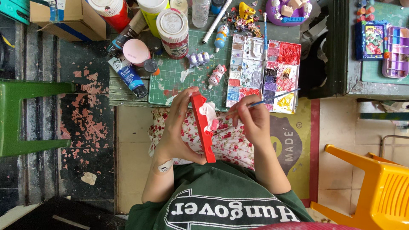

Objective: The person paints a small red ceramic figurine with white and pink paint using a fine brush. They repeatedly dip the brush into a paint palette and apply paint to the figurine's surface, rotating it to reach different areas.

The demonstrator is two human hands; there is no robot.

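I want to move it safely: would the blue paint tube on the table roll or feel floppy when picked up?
The blue paint tube lies on its side near the table's edge, so it may roll. Its body looks soft, so it probably squashes. Its black cap looks shut, so leaking seems unlikely.

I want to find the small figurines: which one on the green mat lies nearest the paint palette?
The pink-and-white figurine, lying just left of the palette. The purple one lies farther left.
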